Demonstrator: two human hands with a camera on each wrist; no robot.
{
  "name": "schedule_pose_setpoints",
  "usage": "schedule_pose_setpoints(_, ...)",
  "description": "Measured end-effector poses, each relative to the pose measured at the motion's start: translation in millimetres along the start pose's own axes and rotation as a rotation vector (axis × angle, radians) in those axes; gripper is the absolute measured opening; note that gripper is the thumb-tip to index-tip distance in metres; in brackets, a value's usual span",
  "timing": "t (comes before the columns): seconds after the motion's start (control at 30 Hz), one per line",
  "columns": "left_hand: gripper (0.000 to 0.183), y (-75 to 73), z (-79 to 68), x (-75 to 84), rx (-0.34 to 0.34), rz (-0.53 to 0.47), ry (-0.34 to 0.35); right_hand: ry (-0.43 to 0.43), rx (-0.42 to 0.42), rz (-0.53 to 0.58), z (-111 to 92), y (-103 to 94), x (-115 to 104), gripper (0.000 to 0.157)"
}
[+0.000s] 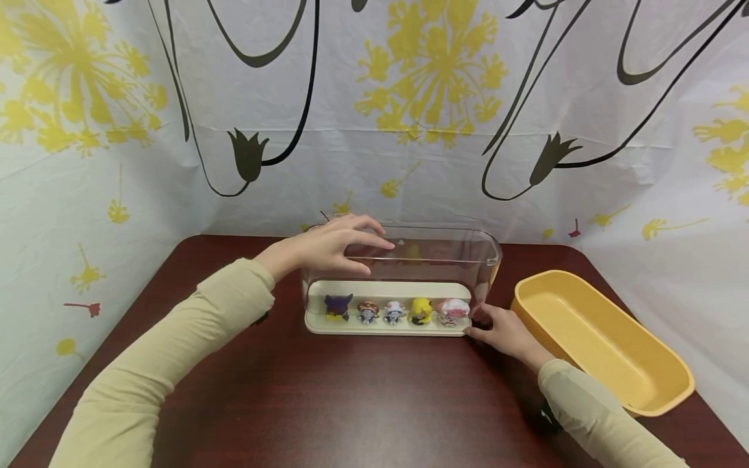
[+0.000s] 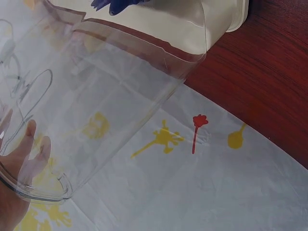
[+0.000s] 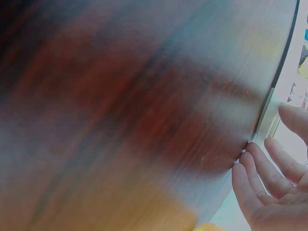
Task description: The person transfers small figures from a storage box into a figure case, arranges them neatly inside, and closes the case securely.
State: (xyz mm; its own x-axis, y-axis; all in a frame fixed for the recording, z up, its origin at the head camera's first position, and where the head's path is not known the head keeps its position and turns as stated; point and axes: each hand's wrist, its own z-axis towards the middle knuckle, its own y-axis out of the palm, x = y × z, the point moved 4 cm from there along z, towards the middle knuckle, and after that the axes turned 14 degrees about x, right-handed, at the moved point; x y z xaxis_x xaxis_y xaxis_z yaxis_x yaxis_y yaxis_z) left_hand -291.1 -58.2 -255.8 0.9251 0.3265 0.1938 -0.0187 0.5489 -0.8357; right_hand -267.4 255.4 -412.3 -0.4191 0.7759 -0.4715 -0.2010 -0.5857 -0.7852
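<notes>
A clear plastic box (image 1: 433,250) stands at the far middle of the table, with a cream tray-like base (image 1: 386,329) at its bottom. Several small figurines line up on that base, among them a purple one (image 1: 337,307), a yellow one (image 1: 420,311) and a pink-and-white one (image 1: 453,312). Spread fingers of my left hand (image 1: 336,244) hover at the box's upper rim near its left end; the left wrist view shows that hand (image 2: 21,168) partly through clear plastic. My right hand (image 1: 506,333) touches the base's right front corner, its fingers (image 3: 269,175) fairly straight along the edge.
A yellow oblong tub (image 1: 597,341) lies on the right side of the dark red table (image 1: 374,403), close to my right forearm. Behind and at both sides hangs a white patterned sheet (image 1: 328,175).
</notes>
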Motion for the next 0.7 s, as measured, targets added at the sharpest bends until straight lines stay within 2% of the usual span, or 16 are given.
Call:
schedule_pose_setpoints(0.37,0.047,6.5,-3.1,-0.3,-0.052,-0.006,-0.076,-0.015,0.012,0.004,-1,-0.1,-1,0.022)
schedule_pose_setpoints(0.7,0.046,11.8,-5.3,-1.1,-0.049,-0.008,-0.085,-0.007,0.006,0.009,-1,-0.3,-2,0.021)
